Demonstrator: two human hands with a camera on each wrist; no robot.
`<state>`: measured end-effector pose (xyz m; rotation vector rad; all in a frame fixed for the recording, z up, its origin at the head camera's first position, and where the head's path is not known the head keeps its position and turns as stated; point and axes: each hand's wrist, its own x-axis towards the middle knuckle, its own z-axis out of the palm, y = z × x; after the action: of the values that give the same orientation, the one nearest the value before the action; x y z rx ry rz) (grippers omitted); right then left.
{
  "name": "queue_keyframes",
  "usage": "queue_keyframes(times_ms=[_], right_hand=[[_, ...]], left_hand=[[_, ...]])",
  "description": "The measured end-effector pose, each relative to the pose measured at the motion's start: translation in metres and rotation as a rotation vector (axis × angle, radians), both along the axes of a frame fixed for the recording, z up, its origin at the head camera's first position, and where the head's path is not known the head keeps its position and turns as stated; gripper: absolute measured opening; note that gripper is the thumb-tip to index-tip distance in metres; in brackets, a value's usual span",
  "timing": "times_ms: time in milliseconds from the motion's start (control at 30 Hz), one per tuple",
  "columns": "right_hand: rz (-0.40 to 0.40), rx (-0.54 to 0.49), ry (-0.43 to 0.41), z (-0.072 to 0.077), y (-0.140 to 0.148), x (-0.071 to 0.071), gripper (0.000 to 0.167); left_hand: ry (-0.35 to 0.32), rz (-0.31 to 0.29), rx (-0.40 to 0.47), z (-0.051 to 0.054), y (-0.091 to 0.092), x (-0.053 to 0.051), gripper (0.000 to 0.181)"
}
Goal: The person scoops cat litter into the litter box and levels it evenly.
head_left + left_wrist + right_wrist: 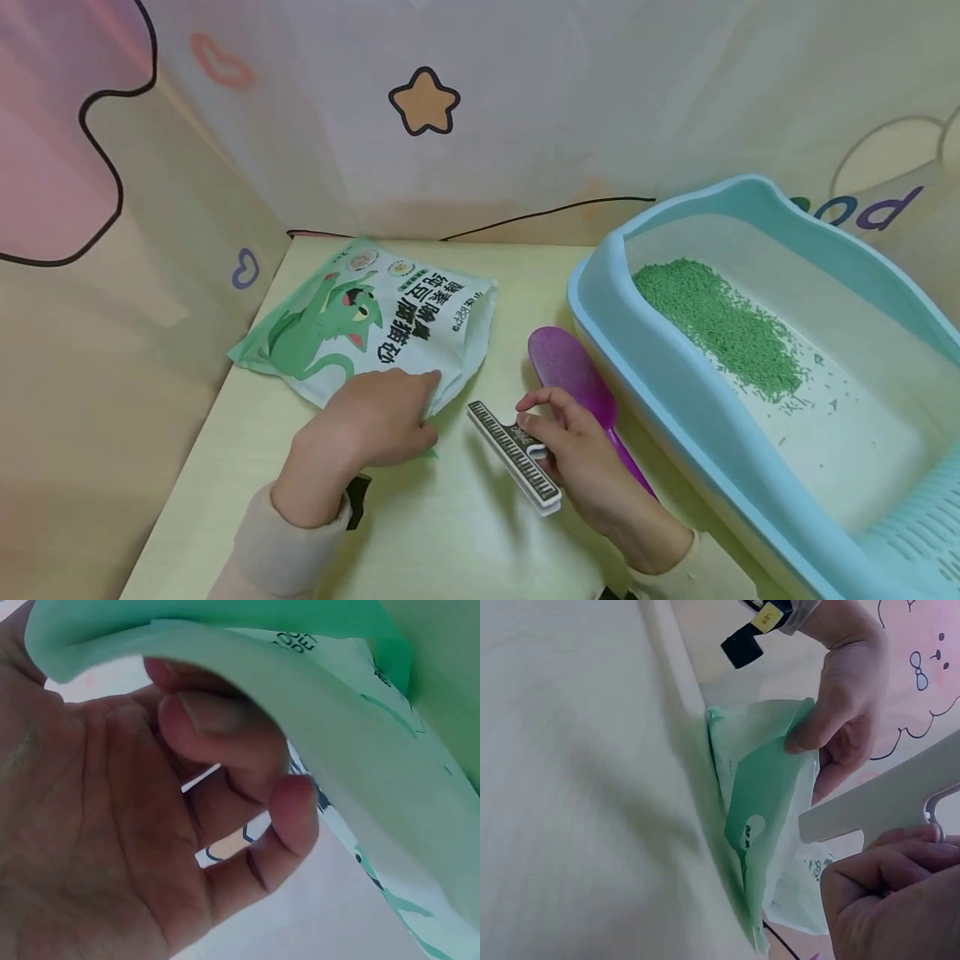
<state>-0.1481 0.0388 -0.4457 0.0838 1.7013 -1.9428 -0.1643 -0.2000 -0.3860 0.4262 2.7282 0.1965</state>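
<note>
A pale green and white cat litter bag with a green cat printed on it lies on the table. My left hand pinches its edge between thumb and fingers, as the right wrist view shows. In the left wrist view, the curled fingers of that hand are partly hidden behind the bag's edge. My right hand holds a bag clip with a dark striped pattern by its handle, a little apart from the bag. The clip's pale plain side shows in the right wrist view.
A light blue litter box stands at the right, with green pellet litter heaped inside. Between it and the bag lies a purple scoop, partly behind my right hand. Printed curtain-like walls enclose the pale table.
</note>
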Motion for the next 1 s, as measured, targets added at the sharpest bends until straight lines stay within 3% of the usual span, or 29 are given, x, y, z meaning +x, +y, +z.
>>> queue_keyframes(times_ms=[67,300,433,733,1000], right_hand=[[-0.022,-0.024,0.002,0.003,0.000,-0.001,0.021],[-0.042,-0.066,0.040,0.012,-0.007,-0.009,0.012],[-0.021,-0.052,0.040,0.008,-0.021,-0.013,0.015],[-0.082,-0.015,0.051,-0.002,-0.041,-0.023,0.019],[-0.118,-0.009,0.054,-0.016,-0.059,-0.031,0.015]], left_hand=[[-0.002,-0.010,0.015,0.000,-0.001,-0.001,0.023],[-0.020,-0.008,0.034,-0.002,-0.008,-0.006,0.060],[-0.019,-0.007,0.044,-0.004,-0.008,-0.006,0.053],[0.012,-0.034,0.076,-0.006,-0.004,-0.005,0.007],[-0.016,0.060,0.110,-0.005,0.001,-0.003,0.012]])
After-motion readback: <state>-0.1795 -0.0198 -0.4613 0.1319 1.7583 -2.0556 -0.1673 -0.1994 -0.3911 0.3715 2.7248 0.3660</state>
